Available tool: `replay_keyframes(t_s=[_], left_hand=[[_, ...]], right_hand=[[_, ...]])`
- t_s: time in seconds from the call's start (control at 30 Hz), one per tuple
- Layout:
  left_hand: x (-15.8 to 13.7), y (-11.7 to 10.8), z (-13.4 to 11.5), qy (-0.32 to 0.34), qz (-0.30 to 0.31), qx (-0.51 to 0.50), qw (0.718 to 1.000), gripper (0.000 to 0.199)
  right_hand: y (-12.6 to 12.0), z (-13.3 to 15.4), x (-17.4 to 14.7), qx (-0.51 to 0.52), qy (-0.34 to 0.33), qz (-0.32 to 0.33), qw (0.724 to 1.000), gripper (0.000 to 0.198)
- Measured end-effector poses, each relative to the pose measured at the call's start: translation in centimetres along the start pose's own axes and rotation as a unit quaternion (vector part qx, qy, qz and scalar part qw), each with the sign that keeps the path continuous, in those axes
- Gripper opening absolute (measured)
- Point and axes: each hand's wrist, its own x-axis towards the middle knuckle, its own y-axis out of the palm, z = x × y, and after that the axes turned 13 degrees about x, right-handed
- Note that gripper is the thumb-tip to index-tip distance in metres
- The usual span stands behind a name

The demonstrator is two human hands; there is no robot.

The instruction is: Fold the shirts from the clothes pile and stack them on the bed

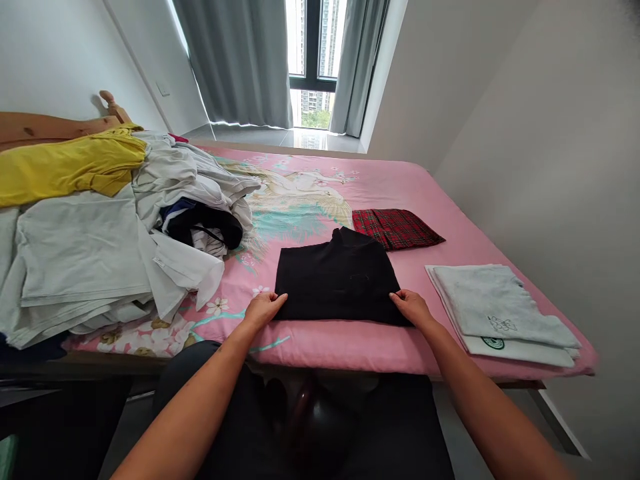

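A black shirt (335, 280) lies folded in half on the bed, its collar pointing away from me and its near edge close to the bed's front. My left hand (266, 309) pinches the shirt's left side near the lower corner. On the opposite side my right hand (411, 307) grips the right edge, thumb on top of the cloth. Just behind the shirt's collar is a folded red plaid garment (397, 228). Right of my right hand sits a small stack of folded light garments; a grey one (487, 303) with a line drawing is on top.
A large loose heap of white and grey clothes (85, 247) covers the left of the bed, with a yellow garment (75, 163) on top. Pink floral bedding (400, 180) spreads beneath. Walls, grey curtains (240, 60) and a window stand beyond.
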Motion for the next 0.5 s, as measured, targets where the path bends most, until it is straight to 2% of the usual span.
replay_keyframes(t_s=[0.1,0.17,0.27,0.33,0.5], left_hand=[[0.1,-0.1,-0.4,-0.028,-0.004,0.03,0.999,0.043],[0.1,0.1,-0.7,-0.039,-0.02,0.044,0.998,0.039],[-0.1,0.5,-0.9,-0.037,-0.06,0.063,0.996,0.036],[-0.3,0.8,-0.9,-0.033,-0.079,0.08,0.993,0.036],[-0.7,1.1,-0.9,-0.045,-0.083,0.083,0.992,0.035]], right_hand=[[-0.3,0.4,0.6,-0.005,0.003,0.047,0.999,0.036],[-0.3,0.7,1.0,-0.004,-0.012,0.056,0.998,0.033],[0.2,1.0,1.1,0.01,-0.036,0.006,0.999,0.028],[0.4,1.1,0.9,0.012,-0.028,-0.022,0.999,0.027],[-0.7,0.9,0.0,-0.004,-0.001,-0.014,1.0,0.041]])
